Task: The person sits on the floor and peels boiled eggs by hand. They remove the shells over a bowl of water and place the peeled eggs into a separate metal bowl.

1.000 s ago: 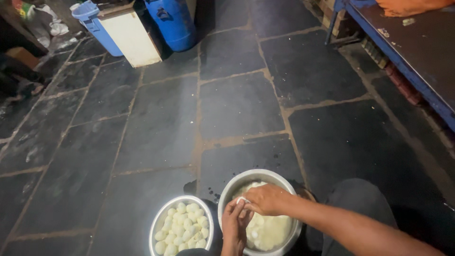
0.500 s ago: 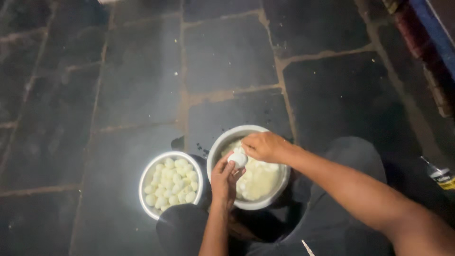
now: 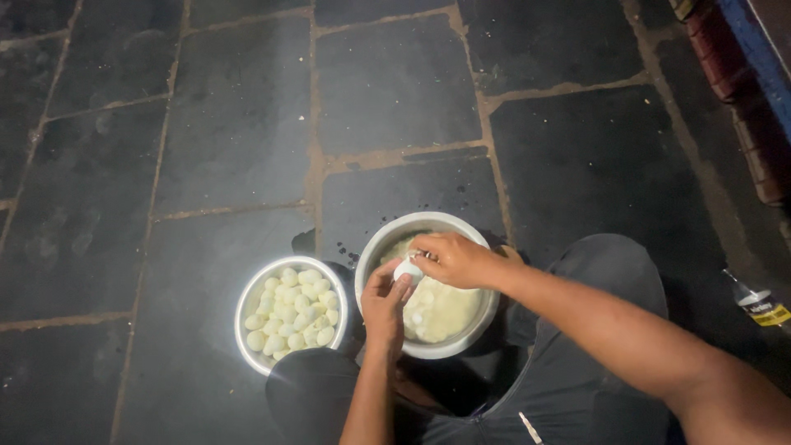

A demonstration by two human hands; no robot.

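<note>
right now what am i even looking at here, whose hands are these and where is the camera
The camera sits on a person's head and looks down, so you see their own two bare arms coming in from the bottom of the picture. They appear to be sitting low over a dark stone-tiled floor, with their knees in dark trousers at the bottom.

Two round metal bowls stand on the floor. The smaller bowl, on the left, is full of small pale peeled eggs. The larger bowl holds more eggs in cloudy water.

Over the larger bowl both hands meet on one white egg. The left hand grips it from below, and the right hand picks at its top with the fingers. A small bottle lies at the right edge.
</note>
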